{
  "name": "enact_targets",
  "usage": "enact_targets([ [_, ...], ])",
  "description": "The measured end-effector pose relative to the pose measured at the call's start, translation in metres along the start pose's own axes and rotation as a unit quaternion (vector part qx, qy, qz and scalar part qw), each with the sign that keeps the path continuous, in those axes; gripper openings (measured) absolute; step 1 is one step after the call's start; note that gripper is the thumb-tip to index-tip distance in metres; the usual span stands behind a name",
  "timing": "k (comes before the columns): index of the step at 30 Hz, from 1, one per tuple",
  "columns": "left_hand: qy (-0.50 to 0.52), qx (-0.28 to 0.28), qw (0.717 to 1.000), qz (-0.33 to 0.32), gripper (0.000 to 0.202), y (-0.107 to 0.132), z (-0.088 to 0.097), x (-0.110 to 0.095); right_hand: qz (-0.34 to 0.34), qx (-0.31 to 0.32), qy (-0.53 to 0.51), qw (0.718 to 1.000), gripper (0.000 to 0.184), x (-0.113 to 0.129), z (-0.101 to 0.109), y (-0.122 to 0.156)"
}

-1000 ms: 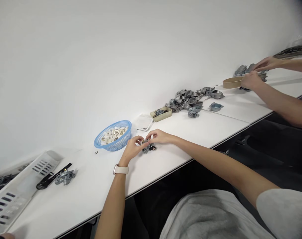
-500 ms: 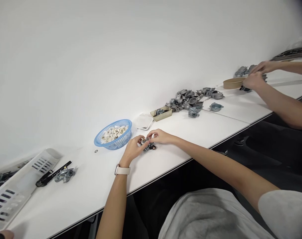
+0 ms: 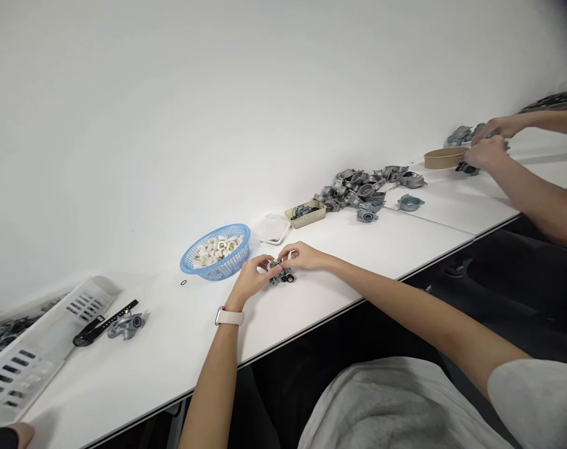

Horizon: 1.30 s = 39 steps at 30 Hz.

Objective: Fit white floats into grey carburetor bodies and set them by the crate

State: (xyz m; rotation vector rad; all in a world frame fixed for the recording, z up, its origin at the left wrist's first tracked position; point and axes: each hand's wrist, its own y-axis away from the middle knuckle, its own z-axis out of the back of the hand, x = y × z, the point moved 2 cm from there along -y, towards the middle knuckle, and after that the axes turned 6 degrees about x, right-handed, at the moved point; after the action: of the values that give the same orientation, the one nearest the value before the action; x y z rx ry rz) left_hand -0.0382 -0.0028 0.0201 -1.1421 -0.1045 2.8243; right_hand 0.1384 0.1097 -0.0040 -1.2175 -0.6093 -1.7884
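Observation:
Both my hands close around a small grey metal housing with a black fitting (image 3: 287, 278), low over the white table (image 3: 306, 305). My left hand (image 3: 253, 279) wears a watch at the wrist and grips the housing from the left. From the right, the fingertips of my right hand (image 3: 297, 255) pinch its upper side. My fingers cover much of the part. A blue plastic basket (image 3: 215, 272) of small white pieces stands just beyond my left hand. Behind my hands are a clear tray (image 3: 273, 229) and a beige tray (image 3: 309, 218) holding small dark parts.
Grey metal housings (image 3: 351, 187) lie heaped against the wall. At left are a white slotted basket (image 3: 45, 349), a black strap (image 3: 108, 324), another housing (image 3: 126, 325) and a black ring (image 3: 183, 282). A co-worker's hands (image 3: 491, 146) work beside a brown bowl (image 3: 445, 158) at right.
The view has shifted slightly, so table items appear a little further right. My hands stay on the housing with only small finger movement. At lower left, another person's hand shows more.

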Motion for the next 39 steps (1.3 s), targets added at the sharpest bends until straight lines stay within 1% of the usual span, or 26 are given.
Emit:
enact_targets([
  [4, 0.005, 0.0, 1.0, 0.002, 0.045, -0.0003, 0.0005, 0.0003, -0.002, 0.004, -0.004, 1.0, 0.04, 0.0034, 0.0007, 0.0016],
  [11, 0.008, -0.001, 1.0, -0.003, 0.043, 0.0011, 0.0017, -0.0032, -0.006, -0.005, -0.005, 1.0, 0.038, 0.0063, -0.0003, 0.0026],
  [22, 0.017, 0.0, 1.0, -0.001, 0.043, 0.0012, 0.0008, -0.0036, -0.003, 0.006, -0.005, 1.0, 0.04, 0.0076, 0.0005, 0.0029],
  [31, 0.026, -0.001, 1.0, 0.005, 0.046, 0.0001, 0.0004, 0.0007, 0.006, 0.008, -0.015, 1.0, 0.037, 0.0074, -0.0002, 0.0021],
  [39, 0.03, -0.006, 1.0, 0.008, 0.048, -0.0009, 0.0002, 0.0043, 0.005, 0.021, -0.032, 0.999, 0.042, 0.0073, 0.001, 0.002],
])
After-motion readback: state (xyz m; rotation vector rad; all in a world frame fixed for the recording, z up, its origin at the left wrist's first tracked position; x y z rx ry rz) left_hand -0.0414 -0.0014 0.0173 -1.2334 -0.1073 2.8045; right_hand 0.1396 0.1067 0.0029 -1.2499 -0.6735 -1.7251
